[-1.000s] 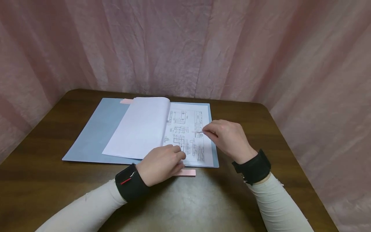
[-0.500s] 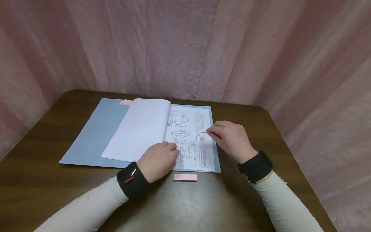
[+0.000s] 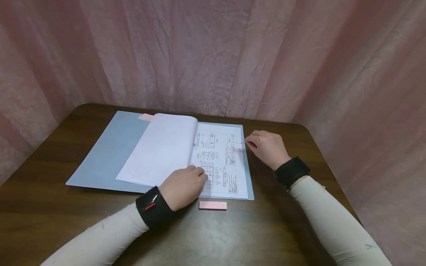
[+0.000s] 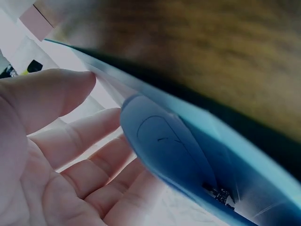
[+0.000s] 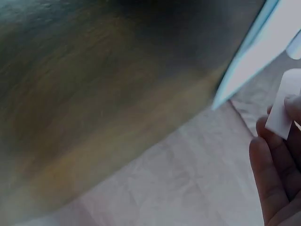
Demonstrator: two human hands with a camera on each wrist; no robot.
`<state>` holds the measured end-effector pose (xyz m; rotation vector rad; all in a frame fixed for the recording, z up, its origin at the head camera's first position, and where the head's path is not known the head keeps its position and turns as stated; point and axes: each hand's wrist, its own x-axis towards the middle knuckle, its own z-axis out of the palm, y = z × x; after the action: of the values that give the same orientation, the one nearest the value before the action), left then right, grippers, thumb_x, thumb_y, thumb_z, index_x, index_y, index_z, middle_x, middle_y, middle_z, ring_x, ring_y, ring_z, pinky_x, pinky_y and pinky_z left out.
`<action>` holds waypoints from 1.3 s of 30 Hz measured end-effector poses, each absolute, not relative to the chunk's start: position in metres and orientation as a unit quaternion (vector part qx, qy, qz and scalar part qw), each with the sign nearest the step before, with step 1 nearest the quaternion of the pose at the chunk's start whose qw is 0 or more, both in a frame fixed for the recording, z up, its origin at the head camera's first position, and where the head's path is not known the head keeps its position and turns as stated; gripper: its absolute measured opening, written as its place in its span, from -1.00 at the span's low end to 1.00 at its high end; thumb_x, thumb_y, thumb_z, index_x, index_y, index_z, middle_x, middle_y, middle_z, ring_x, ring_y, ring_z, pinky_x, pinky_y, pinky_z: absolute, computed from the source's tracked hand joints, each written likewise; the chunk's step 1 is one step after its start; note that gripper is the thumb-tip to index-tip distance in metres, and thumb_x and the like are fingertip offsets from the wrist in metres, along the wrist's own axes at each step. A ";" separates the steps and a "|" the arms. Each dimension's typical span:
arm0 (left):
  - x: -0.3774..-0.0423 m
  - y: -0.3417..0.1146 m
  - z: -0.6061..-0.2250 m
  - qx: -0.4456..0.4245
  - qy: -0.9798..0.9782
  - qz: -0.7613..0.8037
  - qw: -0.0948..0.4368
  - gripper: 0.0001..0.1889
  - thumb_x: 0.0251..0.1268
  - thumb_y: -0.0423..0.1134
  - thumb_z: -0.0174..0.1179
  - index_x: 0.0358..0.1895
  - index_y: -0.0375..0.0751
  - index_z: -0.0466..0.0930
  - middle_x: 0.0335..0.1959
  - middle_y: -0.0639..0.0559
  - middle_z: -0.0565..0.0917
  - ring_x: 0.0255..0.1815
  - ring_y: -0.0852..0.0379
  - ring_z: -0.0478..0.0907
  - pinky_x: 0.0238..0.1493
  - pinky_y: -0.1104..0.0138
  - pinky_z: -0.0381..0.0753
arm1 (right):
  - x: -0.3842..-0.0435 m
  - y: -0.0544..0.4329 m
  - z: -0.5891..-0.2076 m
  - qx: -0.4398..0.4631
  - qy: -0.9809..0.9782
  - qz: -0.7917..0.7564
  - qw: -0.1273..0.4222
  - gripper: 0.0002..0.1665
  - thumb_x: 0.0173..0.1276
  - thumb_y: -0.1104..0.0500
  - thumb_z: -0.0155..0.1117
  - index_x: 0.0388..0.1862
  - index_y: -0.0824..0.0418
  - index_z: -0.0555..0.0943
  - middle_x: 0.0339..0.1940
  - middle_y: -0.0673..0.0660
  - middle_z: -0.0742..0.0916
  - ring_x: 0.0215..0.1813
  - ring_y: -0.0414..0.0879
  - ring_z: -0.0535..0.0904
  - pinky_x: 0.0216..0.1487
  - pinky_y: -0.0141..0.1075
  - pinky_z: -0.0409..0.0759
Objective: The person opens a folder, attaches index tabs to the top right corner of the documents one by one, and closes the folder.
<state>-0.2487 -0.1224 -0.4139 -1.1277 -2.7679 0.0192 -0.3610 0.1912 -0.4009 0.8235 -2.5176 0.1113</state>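
A blue folder (image 3: 110,151) lies spread on the table, with white pages (image 3: 158,147) turned over to its left. On the right, a sheet with technical drawings (image 3: 237,168) is exposed. My left hand (image 3: 184,187) rests at the near end of the fold, its relaxed fingers (image 4: 75,141) against the curled pages in the left wrist view. My right hand (image 3: 267,149) is raised by the sheet's right edge. Between thumb and fingers it pinches a small pale sticky note (image 5: 283,106), seen nearly edge-on in the head view.
A pad of pink sticky notes (image 3: 213,205) lies on the table just in front of the folder. One pink sticky note (image 3: 146,117) sticks out at the far edge of the turned pages. Behind the brown table (image 3: 283,236) hangs a pink curtain (image 3: 199,55).
My right hand has moved right and away from me with the sticky note, to the sheet's right edge. My left hand has shifted slightly left, uncovering the pink pad.
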 end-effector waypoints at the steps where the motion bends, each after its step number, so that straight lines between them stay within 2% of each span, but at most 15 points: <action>1: -0.249 -0.123 -0.414 -0.376 -0.923 0.007 0.077 -0.60 0.26 -0.16 0.65 0.10 -0.24 0.85 -0.03 -0.12 0.82 -0.20 0.01 0.66 -0.08 0.20 0.81 | -0.365 0.191 -0.402 0.296 -0.924 0.042 0.240 -0.88 0.43 0.27 0.61 -0.08 0.17 0.91 -0.18 0.10 0.87 -0.22 -0.02 0.77 -0.20 -0.11 0.77; 16: -0.249 -0.122 -0.417 -0.382 -0.921 0.017 0.082 -0.59 0.28 -0.17 0.64 0.12 -0.25 0.83 -0.02 -0.12 0.81 -0.19 0.00 0.64 -0.11 0.21 0.79 | -0.417 0.188 -0.411 0.249 -0.943 0.020 0.221 -0.82 0.50 0.30 0.50 -0.02 0.14 0.92 -0.11 0.11 0.87 -0.12 0.03 0.80 -0.14 -0.06 0.75; 24: -0.249 -0.123 -0.416 -0.379 -0.922 0.018 0.076 -0.54 0.25 -0.12 0.66 0.16 -0.23 0.83 0.00 -0.12 0.81 -0.18 0.00 0.66 -0.07 0.21 0.80 | -0.428 0.184 -0.412 0.253 -0.939 -0.005 0.232 -0.83 0.48 0.31 0.51 -0.05 0.13 0.92 -0.14 0.12 0.87 -0.15 0.03 0.80 -0.16 -0.08 0.77; 35: -0.247 -0.123 -0.419 -0.383 -0.920 0.017 0.086 -0.60 0.30 -0.14 0.63 0.12 -0.23 0.83 -0.05 -0.10 0.80 -0.22 0.02 0.62 -0.12 0.23 0.77 | -0.438 0.184 -0.418 0.271 -0.936 -0.048 0.220 -0.83 0.48 0.34 0.50 -0.10 0.12 0.93 -0.28 0.12 0.83 -0.29 -0.01 0.72 -0.21 -0.11 0.75; 39: -0.248 -0.123 -0.419 -0.384 -0.919 0.022 0.090 -0.61 0.30 -0.14 0.62 0.12 -0.23 0.83 -0.06 -0.10 0.80 -0.23 0.02 0.61 -0.13 0.24 0.76 | -0.440 0.186 -0.419 0.272 -0.939 -0.046 0.206 -0.80 0.48 0.34 0.50 -0.05 0.13 0.93 -0.23 0.13 0.86 -0.26 0.00 0.75 -0.17 -0.10 0.76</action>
<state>-0.2481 -0.1233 -0.4193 -1.1419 -2.7319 0.0658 -0.4401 0.1859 -0.4188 0.7588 -2.6154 -0.1284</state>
